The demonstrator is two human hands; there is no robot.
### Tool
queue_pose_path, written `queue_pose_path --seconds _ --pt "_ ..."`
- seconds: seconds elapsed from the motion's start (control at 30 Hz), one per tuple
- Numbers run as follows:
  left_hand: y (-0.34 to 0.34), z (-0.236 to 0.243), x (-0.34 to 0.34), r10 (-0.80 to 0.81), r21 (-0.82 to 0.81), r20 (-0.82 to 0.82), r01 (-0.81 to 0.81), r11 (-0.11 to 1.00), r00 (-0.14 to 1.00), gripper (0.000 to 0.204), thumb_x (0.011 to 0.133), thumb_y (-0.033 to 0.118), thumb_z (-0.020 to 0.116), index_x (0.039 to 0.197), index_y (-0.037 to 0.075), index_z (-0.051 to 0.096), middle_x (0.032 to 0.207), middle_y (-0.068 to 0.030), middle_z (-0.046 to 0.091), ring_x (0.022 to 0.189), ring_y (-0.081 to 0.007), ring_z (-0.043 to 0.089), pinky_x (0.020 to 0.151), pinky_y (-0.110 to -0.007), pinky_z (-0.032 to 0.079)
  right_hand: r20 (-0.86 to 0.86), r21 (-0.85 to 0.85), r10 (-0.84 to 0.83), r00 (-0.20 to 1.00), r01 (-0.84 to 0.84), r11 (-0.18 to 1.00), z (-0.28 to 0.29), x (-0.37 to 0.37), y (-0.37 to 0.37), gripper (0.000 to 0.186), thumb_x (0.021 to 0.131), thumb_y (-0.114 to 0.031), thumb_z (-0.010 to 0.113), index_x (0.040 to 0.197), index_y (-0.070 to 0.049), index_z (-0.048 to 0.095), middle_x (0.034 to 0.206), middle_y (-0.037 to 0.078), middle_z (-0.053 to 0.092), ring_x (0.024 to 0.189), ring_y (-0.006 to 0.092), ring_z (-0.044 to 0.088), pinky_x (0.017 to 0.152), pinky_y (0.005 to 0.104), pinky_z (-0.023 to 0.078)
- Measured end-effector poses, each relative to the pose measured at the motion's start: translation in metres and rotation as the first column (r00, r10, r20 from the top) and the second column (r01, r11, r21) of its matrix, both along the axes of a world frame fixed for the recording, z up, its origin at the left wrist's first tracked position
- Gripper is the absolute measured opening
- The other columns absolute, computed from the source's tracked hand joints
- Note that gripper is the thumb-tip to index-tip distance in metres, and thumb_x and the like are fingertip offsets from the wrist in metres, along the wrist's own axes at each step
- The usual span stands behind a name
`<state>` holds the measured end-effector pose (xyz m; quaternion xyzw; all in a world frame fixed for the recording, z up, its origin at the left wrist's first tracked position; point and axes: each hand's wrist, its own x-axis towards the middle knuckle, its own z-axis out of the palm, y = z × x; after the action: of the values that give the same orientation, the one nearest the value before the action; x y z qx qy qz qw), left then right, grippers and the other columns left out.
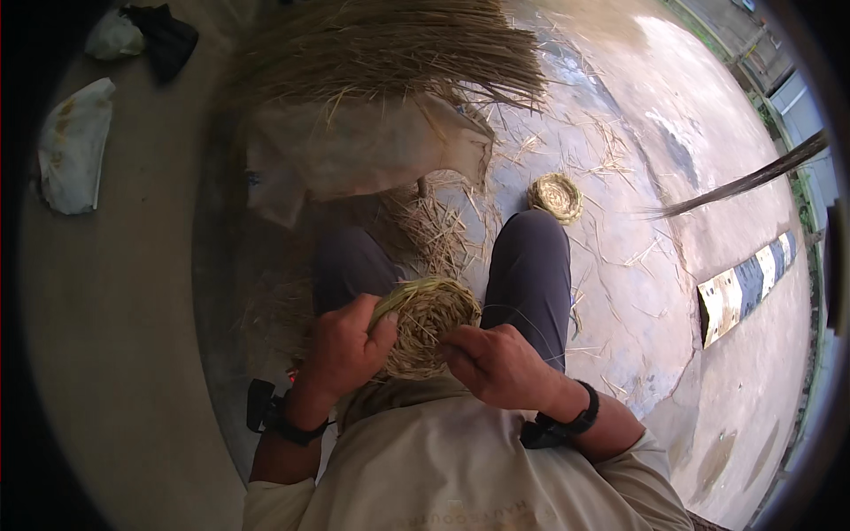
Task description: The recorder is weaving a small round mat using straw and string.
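Note:
A shallow round straw basket, coiled and greenish-yellow, rests in my lap between my knees, its open side facing up. My left hand grips its left rim, thumb on the inside and fingers around the outer wall. At the basket's right side, my right hand is closed in a pinch, its fingertips at the basket's inner edge. A thin pale strand arcs out beside this hand over my right knee. The fingers hide the strand's end and the spot where it meets the basket.
A smaller finished-looking straw coil lies beyond my right knee. A big bundle of straw lies ahead on a pale sheet. Loose straw litters the floor. A broom-like brush and a striped board are at right; white bags at left.

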<state>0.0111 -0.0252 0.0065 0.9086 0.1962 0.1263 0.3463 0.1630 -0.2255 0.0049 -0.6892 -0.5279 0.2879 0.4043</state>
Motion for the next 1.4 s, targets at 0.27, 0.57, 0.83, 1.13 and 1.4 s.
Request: queue_pose_path --seconds 0.27,0.57,0.83,1.13,1.4 --pt "-0.002 -0.005 0.004 -0.023 0.046 0.027 0.022 0.999 0.999 0.016 0.098 0.015 0.067 0.101 -0.001 0.065 0.081 -0.0218 0.070 0.073 -0.0401 0.073 0.062 -0.044 0.056 -0.055 -0.020 -0.027 0.998 0.026 0.999 -0.001 -0.001 -0.001 0.013 0.097 -0.009 0.064 0.107 -0.001 0.070 0.080 0.019 0.068 0.071 0.0396 0.069 0.064 0.0467 0.055" --pt "-0.024 -0.007 0.001 -0.070 0.170 -0.019 0.073 0.983 0.997 0.013 0.095 0.013 0.069 0.101 0.002 0.065 0.082 -0.0213 0.069 0.076 -0.0434 0.071 0.061 -0.048 0.055 -0.086 0.105 -0.093 0.992 0.102 0.989 -0.017 -0.009 0.030 0.014 0.098 -0.010 0.062 0.105 -0.001 0.069 0.077 0.019 0.065 0.073 0.0395 0.068 0.065 0.0461 0.054" --pt "0.001 -0.007 -0.002 -0.088 0.251 -0.011 0.088 0.964 0.996 0.013 0.093 0.012 0.071 0.098 0.002 0.063 0.080 -0.0194 0.068 0.072 -0.0402 0.071 0.059 -0.047 0.055 -0.262 -0.041 0.039 0.964 -0.051 0.998 -0.007 -0.001 0.018 0.015 0.098 -0.016 0.063 0.093 -0.001 0.065 0.086 0.022 0.069 0.078 0.0446 0.068 0.071 0.0526 0.054" --pt "-0.002 0.004 0.001 -0.352 0.405 -0.088 0.357 0.842 0.932 0.021 0.091 0.021 0.074 0.091 0.008 0.057 0.072 -0.0098 0.064 0.064 -0.0293 0.070 0.054 -0.042 0.055 0.251 0.134 -0.085 0.964 0.053 0.990 0.020 0.020 0.028 0.014 0.097 -0.020 0.067 0.096 -0.006 0.069 0.087 0.013 0.071 0.085 0.0364 0.070 0.072 0.0455 0.056" --pt "-0.017 0.010 0.008 -0.417 0.414 -0.049 0.398 0.819 0.908 0.019 0.086 0.019 0.076 0.088 0.006 0.063 0.066 -0.0101 0.061 0.059 -0.0270 0.068 0.053 -0.041 0.054 0.162 0.111 -0.006 0.987 -0.012 0.994 0.001 0.044 0.076 0.015 0.099 -0.017 0.066 0.098 -0.003 0.071 0.075 0.012 0.067 0.077 0.0239 0.072 0.070 0.0411 0.055"
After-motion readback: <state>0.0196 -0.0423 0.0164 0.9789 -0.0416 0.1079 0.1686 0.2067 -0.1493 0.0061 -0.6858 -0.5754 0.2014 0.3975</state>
